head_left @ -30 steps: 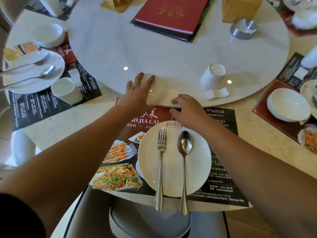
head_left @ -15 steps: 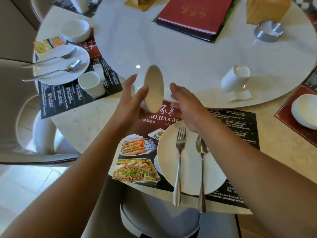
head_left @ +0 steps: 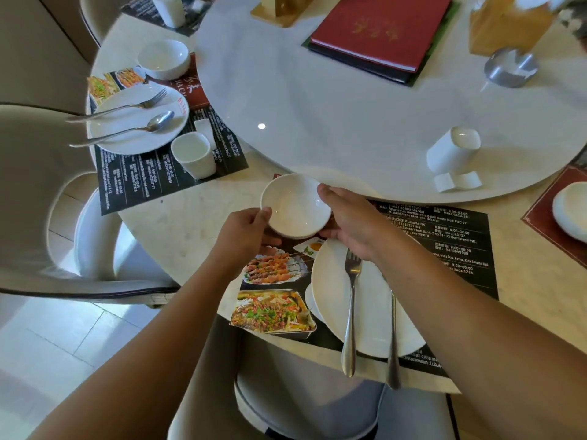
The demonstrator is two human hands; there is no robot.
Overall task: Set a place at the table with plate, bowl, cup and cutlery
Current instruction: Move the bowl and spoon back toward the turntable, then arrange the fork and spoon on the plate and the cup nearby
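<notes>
A small white bowl (head_left: 293,206) sits upright at the top left corner of the printed placemat (head_left: 457,249), just above the white plate (head_left: 371,315). My left hand (head_left: 246,238) grips the bowl's left rim and my right hand (head_left: 352,220) holds its right side. On the plate lie a fork (head_left: 351,315) and a spoon (head_left: 393,344), handles toward me; my right forearm hides the spoon's bowl. A white cup (head_left: 452,150) stands upside down on the white turntable (head_left: 349,106), with a small white rest (head_left: 457,181) in front of it.
A second setting lies at the left: plate (head_left: 136,122) with fork and spoon, cup (head_left: 193,154), bowl (head_left: 163,58). A red menu (head_left: 381,30), a metal ashtray (head_left: 509,68) and wooden holders sit on the turntable. Chairs stand below and to the left.
The bowl was lifted off the turntable edge, turned over from upside down, and now sits mouth up on the placemat between both hands. The view shifted left.
</notes>
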